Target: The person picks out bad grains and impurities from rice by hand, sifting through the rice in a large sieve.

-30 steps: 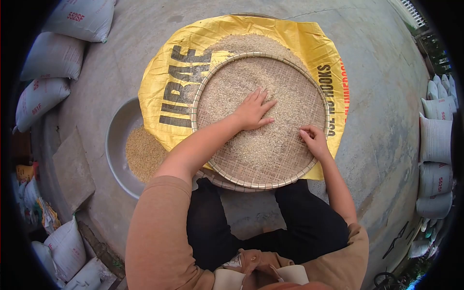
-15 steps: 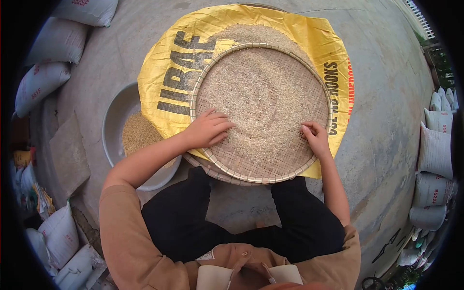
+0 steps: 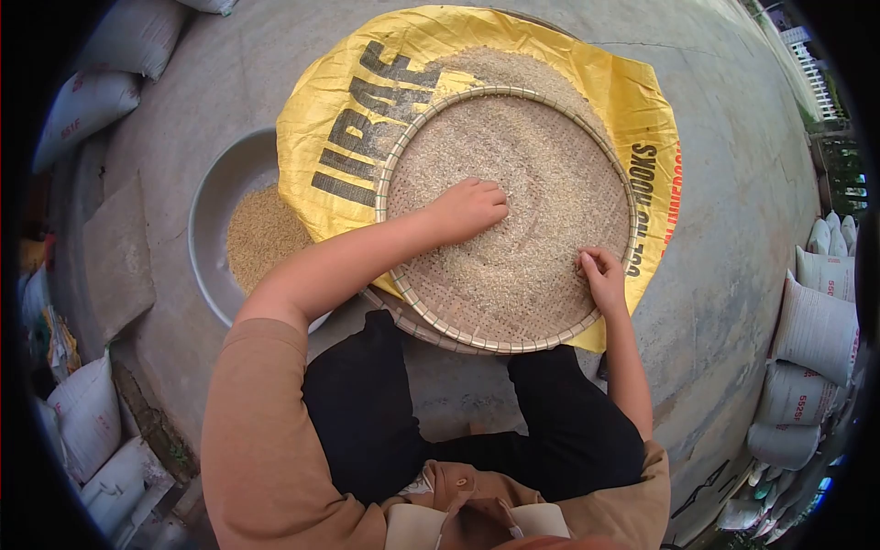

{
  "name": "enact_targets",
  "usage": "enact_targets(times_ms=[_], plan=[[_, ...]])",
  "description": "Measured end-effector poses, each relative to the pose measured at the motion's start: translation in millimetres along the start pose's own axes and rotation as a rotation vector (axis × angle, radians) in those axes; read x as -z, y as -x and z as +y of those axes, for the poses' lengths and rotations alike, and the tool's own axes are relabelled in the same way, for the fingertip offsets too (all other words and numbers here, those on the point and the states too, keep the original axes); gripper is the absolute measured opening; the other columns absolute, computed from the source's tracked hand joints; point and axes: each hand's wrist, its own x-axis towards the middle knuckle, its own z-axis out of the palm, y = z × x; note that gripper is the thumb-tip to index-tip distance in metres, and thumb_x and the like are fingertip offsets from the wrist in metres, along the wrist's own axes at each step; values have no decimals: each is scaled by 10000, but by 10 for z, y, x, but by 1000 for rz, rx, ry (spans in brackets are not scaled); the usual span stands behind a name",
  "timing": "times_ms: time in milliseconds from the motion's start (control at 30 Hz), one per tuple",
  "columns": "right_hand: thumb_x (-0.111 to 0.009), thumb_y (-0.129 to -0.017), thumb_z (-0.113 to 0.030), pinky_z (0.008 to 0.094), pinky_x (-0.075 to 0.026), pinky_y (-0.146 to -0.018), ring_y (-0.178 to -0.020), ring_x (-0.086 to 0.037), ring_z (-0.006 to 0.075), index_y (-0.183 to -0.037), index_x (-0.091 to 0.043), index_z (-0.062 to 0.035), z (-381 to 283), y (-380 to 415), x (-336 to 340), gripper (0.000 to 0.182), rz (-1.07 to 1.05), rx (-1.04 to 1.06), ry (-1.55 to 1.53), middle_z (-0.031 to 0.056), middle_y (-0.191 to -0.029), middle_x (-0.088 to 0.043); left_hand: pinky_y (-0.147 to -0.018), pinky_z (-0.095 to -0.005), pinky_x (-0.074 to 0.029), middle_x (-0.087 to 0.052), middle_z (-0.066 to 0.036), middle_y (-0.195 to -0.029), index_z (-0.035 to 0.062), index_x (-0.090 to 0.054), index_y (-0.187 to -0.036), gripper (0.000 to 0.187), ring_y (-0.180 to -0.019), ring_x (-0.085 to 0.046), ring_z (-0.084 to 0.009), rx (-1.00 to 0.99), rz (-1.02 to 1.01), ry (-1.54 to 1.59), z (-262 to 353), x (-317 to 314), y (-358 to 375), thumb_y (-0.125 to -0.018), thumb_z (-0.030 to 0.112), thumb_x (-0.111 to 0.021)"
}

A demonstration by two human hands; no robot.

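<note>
A round woven bamboo winnowing tray (image 3: 431, 302) lies tilted slightly over a second tray rim, with pale grain (image 3: 541, 202) spread across it. My left hand (image 3: 469, 211) is over the middle of the grain, its fingers curled together and fingertips down at the surface. Whether any grain is between them is hidden. At the tray's right side, my right hand (image 3: 603, 278) rests by the rim with thumb and fingers pinched. Anything in that pinch is too small to name.
Under the tray a yellow printed sack (image 3: 316, 87) is spread, with more grain on its far part. A grey metal basin (image 3: 213, 211) holding golden unhusked grain (image 3: 261, 240) stands to the left. Filled white sacks (image 3: 816, 325) line both sides of the concrete floor.
My left hand has moved right and away from me, from the tray's left part to the middle of the grain. My right hand stays by the rim. The whole view has shifted slightly.
</note>
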Motion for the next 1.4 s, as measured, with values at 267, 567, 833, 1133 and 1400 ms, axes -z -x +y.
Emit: enact_targets(times_ms=[267,567,833,1133,1400], plan=[[-586,-885,-147,223,-479,-653,-711,-574,89,-1017,-604,15,-14,3,-5,210,11,-2,-23,50,-833,-638,-834,-336,-400,-572,-19,-933,93,-594,-862,96,-985,-518,-198,42,-85,-24,25,-120,-88,-799,156,-558],[-594,-874,-143,228,-478,-664,-700,-574,94,-1018,-604,18,14,1,21,216,4,-9,-50,51,-830,-639,-706,-377,-461,-580,-113,-834,34,-551,-860,80,-810,-569,-298,270,82,326,11,490,162,-822,92,-593],[-600,-866,-136,225,-475,-651,-691,-570,90,-1003,-605,14,-1,1,-3,204,16,1,-92,38,-807,-622,-718,-399,-458,-595,-155,-895,35,-574,-953,145,-833,-572,-329,1093,-160,-202,-6,1794,1500,-832,109,-550],[-613,-856,-156,223,-465,-654,-697,-561,78,-990,-621,10,-24,-6,-14,213,23,16,22,25,-776,-614,-843,-377,-430,-573,-127,-988,23,-591,-1018,305,-972,-537,-296,696,180,-12,148,1319,1344,-755,144,-690],[-620,-851,-166,233,-471,-662,-700,-571,90,-981,-625,8,-32,-8,-19,216,28,4,41,31,-794,-624,-845,-362,-433,-564,-83,-965,72,-616,-969,230,-960,-527,-276,212,-172,422,465,218,498,-756,136,-674]])
